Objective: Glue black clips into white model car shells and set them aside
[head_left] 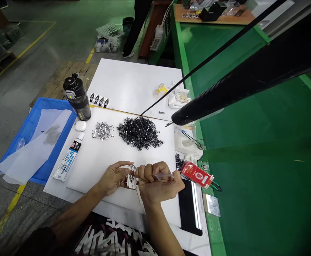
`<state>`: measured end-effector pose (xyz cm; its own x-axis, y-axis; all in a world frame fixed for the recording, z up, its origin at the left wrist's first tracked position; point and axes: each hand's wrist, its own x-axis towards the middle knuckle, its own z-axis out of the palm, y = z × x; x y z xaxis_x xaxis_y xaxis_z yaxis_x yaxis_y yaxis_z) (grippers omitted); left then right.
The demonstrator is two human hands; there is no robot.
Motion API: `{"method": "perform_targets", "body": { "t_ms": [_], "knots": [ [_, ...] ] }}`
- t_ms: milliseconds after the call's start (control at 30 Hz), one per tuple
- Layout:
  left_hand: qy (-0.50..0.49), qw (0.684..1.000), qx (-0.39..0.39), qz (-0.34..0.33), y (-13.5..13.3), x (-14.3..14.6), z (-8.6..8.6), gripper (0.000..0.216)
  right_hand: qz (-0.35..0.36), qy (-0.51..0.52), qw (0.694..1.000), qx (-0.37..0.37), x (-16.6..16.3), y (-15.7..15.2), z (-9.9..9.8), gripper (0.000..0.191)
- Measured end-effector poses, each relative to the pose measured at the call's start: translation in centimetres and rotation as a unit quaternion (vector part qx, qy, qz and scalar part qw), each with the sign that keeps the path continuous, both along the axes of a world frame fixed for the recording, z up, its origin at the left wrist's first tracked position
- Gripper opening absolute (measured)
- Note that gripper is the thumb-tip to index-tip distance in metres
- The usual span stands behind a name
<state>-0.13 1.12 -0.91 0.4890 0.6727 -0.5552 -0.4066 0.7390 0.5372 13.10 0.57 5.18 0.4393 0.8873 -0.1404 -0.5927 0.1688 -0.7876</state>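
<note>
My left hand (112, 179) pinches a small shiny white-and-silver part (131, 180) upright above the white board (102, 199). Close beside it, my right hand (155, 186) is closed around a slim translucent tool (163, 176), perhaps a small tube or handle. Its working end is hidden by the fingers. A thin stick (138, 196) slants down below that hand; whether it is held I cannot tell. Beyond both hands lie a heap of small black parts (140, 132) and a smaller pile of silver parts (102, 131).
Left of the board are a glue tube (68, 160), a white case (80, 125), a dark bottle (78, 99) and a blue tray (35, 174). A red packet (197, 174) lies at right. A black pole (224, 81) slants overhead. A person's leg (136, 28) shows behind.
</note>
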Motion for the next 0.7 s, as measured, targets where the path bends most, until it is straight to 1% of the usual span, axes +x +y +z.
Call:
{"method": "perform_targets", "body": {
  "t_ms": [267,400,533,600,667,700],
  "knots": [
    [0.004,1.0,0.001,0.0,-0.1,0.1,0.1,0.075,-0.014,0.007,1.0,0.004,-0.1,0.0,-0.1,0.057],
    [0.004,1.0,0.005,-0.002,-0.1,0.1,0.0,0.073,-0.033,-0.022,0.999,0.011,-0.4,-0.2,-0.5,0.056],
    [-0.001,1.0,0.007,-0.006,-0.1,0.2,0.0,0.073,-0.055,-0.053,0.997,0.018,-0.1,-1.2,0.0,0.055],
    [-0.01,1.0,0.008,-0.011,-0.1,0.2,0.1,0.074,-0.097,-0.091,0.991,0.032,0.7,-1.6,0.1,0.055],
    [-0.021,1.0,0.012,-0.018,-0.2,0.2,0.0,0.074,-0.182,-0.145,0.971,0.051,1.9,-1.6,-0.4,0.055],
    [-0.026,0.999,0.016,-0.023,-0.2,0.1,0.0,0.073,-0.212,-0.166,0.962,0.049,2.5,-1.3,-0.9,0.054]
  ]
}}
